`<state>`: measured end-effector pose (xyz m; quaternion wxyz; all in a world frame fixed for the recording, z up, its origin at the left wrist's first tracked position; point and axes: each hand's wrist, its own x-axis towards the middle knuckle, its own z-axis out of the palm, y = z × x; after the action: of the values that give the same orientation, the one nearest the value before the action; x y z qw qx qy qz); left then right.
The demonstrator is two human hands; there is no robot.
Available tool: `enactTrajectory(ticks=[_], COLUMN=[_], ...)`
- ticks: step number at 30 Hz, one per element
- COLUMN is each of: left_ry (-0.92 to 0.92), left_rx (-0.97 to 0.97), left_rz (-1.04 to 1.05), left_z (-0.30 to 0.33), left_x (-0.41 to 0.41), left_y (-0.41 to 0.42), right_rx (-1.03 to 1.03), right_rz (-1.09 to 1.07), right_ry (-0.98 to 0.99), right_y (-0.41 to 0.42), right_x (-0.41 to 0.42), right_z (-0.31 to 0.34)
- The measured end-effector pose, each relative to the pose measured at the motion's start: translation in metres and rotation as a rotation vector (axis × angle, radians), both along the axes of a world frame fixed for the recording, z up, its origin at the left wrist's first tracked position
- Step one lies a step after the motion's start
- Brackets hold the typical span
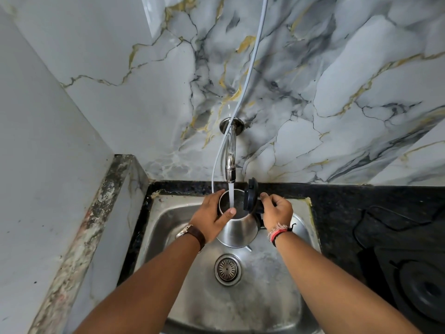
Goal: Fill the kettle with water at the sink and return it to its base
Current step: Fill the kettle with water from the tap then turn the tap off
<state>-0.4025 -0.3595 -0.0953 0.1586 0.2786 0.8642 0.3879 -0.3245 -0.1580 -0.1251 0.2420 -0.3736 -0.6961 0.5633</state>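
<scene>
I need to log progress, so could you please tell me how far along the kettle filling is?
Done: the kettle is over the sink, lid flipped open. In hand: water from the tap runs into its mouth; the left hand steadies the body while the right hand grips the handle. Left: shutting the tap and returning it to the base on the right.

Before me, a black speckled worktop [337, 196] frames a steel sink [272, 297] with central drain strainer [227, 268]; a black gas stove [414, 268] rests at my right.
</scene>
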Motion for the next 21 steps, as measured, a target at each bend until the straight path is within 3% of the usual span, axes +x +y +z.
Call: enactTrajectory(ticks=[21], left_ry=[0.020], left_rx=[-0.022], left_rz=[-0.037], left_z=[0.0036], left_x=[-0.0027], left_y=[0.0019], right_rx=[-0.020], right_rz=[-0.023], right_ry=[0.015], right_y=[-0.0003], right_x=[0.0023], right_z=[-0.0043])
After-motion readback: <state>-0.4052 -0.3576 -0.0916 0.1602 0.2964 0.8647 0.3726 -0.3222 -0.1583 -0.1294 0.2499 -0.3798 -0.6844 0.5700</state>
